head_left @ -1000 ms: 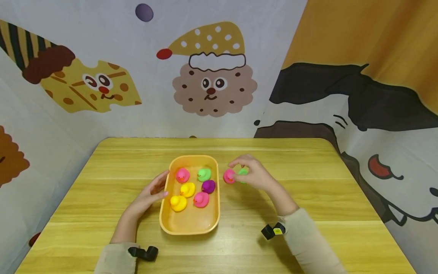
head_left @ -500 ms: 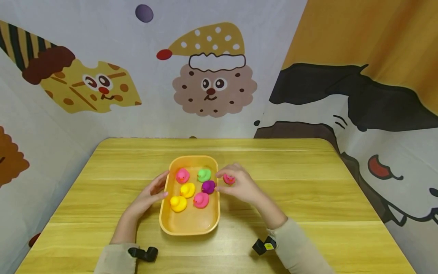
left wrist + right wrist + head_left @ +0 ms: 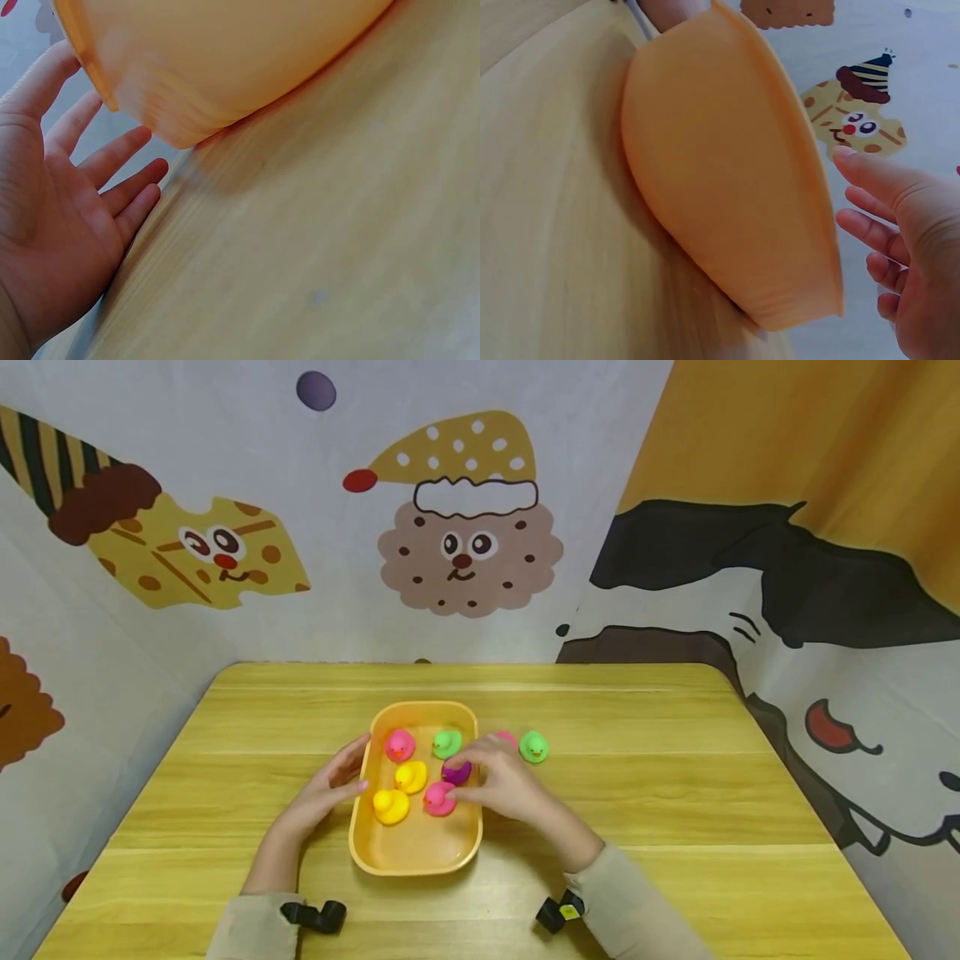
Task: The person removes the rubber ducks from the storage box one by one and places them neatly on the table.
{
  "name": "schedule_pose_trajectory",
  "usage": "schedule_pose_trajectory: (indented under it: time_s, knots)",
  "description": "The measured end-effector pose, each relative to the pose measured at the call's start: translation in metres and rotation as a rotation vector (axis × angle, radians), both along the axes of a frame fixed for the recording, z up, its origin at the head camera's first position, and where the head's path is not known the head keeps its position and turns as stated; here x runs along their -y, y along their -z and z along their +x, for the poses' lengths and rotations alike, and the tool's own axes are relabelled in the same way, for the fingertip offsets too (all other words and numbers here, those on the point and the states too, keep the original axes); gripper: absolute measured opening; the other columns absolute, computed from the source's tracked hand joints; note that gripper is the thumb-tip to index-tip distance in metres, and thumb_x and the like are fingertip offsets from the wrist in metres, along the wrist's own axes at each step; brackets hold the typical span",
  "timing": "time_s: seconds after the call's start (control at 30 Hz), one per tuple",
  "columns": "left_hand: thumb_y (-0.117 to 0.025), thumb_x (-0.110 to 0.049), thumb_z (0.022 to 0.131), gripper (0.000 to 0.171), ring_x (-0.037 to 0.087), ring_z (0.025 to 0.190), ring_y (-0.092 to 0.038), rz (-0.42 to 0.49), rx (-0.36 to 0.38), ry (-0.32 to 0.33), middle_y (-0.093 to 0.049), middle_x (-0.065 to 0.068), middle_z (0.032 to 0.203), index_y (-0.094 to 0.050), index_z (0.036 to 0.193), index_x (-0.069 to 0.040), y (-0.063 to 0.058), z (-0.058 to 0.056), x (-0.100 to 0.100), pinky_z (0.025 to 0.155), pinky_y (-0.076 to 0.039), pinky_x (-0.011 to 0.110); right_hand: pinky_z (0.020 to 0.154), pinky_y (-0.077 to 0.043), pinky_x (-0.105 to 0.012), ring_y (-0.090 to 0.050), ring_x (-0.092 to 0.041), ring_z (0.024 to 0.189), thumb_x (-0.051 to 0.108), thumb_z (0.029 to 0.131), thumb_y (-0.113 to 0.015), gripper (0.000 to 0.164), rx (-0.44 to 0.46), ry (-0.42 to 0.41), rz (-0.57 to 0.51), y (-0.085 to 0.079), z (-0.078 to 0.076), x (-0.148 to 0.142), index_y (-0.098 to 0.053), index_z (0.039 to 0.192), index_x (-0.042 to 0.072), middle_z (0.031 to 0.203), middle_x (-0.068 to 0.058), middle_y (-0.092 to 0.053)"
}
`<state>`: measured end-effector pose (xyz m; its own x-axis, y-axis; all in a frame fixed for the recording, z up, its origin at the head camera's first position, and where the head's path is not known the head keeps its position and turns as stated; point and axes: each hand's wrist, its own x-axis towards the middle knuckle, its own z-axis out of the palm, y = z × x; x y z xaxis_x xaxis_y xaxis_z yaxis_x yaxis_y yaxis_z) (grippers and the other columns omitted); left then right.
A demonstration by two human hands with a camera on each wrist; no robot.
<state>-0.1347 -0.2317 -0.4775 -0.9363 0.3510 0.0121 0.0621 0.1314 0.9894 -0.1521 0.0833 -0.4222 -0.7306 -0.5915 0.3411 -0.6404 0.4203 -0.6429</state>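
Note:
An orange plastic tray (image 3: 412, 850) holds several rubber ducks. My left hand (image 3: 326, 789) rests against its left side; in the left wrist view the thumb meets the rim and the other fingers spread loosely beside the wall. My right hand (image 3: 504, 783) reaches over the right rim, thumb and fingers apart, nothing between them in the right wrist view. Its fingertips overlap a purple duck (image 3: 462, 772) and the edge of a pink duck (image 3: 438, 800). Also inside are a green duck (image 3: 447, 743), another pink duck (image 3: 400, 744) and two yellow ducks, one behind (image 3: 411, 777), one in front (image 3: 391, 807).
Right of the tray on the wooden table (image 3: 660, 785) stand a green duck (image 3: 534, 747) and a pink duck (image 3: 508, 738), partly hidden by my right hand. A cartoon-printed cloth (image 3: 465, 560) hangs behind the table. Small black cameras (image 3: 315, 916) sit on both wrists.
My right hand has moved left, from beside the green duck outside the tray, past the outer pink duck, to over the tray's right side. My left hand and the ducks stay put.

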Motion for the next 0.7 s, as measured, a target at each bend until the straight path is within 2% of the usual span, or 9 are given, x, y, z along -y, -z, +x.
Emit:
schedule_pose_trajectory:
  time_s: [0.13, 0.27, 0.53, 0.6, 0.7]
  knots:
    - [-0.056, -0.006, 0.094, 0.068, 0.040, 0.136, -0.027, 0.008, 0.002, 0.001, -0.024, 0.019, 0.154, -0.024, 0.153, -0.014, 0.000, 0.000, 0.000, 0.095, -0.034, 0.021, 0.080, -0.039, -0.032, -0.050, -0.013, 0.091, 0.026, 0.071, -0.086, 0.036, -0.046, -0.007, 0.057, 0.004, 0.000, 0.006, -0.073, 0.102, 0.011, 0.098, 0.006, -0.068]
    - [-0.056, -0.005, 0.094, 0.068, 0.040, 0.135, -0.027, 0.012, 0.004, 0.002, -0.024, 0.019, 0.154, -0.024, 0.153, -0.013, 0.001, -0.001, 0.000, 0.096, -0.035, 0.023, 0.081, -0.037, -0.030, -0.047, -0.010, 0.091, 0.030, 0.073, -0.084, 0.034, -0.040, -0.005, 0.123, 0.009, 0.000, 0.012, -0.074, 0.102, 0.014, 0.099, 0.009, -0.068]
    - [-0.056, -0.006, 0.095, 0.067, 0.040, 0.136, -0.027, 0.004, 0.005, 0.000, -0.024, 0.018, 0.154, -0.024, 0.153, -0.014, 0.003, -0.001, 0.001, 0.104, -0.023, 0.055, 0.079, -0.034, -0.029, -0.045, -0.009, 0.085, 0.030, 0.072, -0.085, 0.028, -0.037, 0.044, 0.175, 0.015, 0.001, 0.019, -0.074, 0.096, 0.019, 0.095, 0.013, -0.068]
    - [-0.056, -0.005, 0.095, 0.067, 0.039, 0.136, -0.027, 0.002, 0.002, -0.002, -0.024, 0.018, 0.154, -0.024, 0.153, -0.015, 0.003, -0.001, 0.001, 0.104, -0.023, 0.054, 0.079, -0.033, -0.029, -0.045, -0.009, 0.084, 0.029, 0.072, -0.085, 0.028, -0.031, 0.056, 0.183, 0.015, 0.001, 0.021, -0.075, 0.095, 0.019, 0.094, 0.013, -0.067]
    - [-0.056, -0.006, 0.095, 0.067, 0.039, 0.136, -0.027, -0.004, 0.000, -0.002, -0.024, 0.017, 0.154, -0.024, 0.153, -0.015, 0.003, 0.000, 0.001, 0.103, -0.029, 0.043, 0.079, -0.033, -0.029, -0.045, -0.010, 0.084, 0.031, 0.071, -0.086, 0.028, -0.027, 0.077, 0.208, 0.015, 0.003, 0.023, -0.075, 0.094, 0.019, 0.092, 0.013, -0.067]
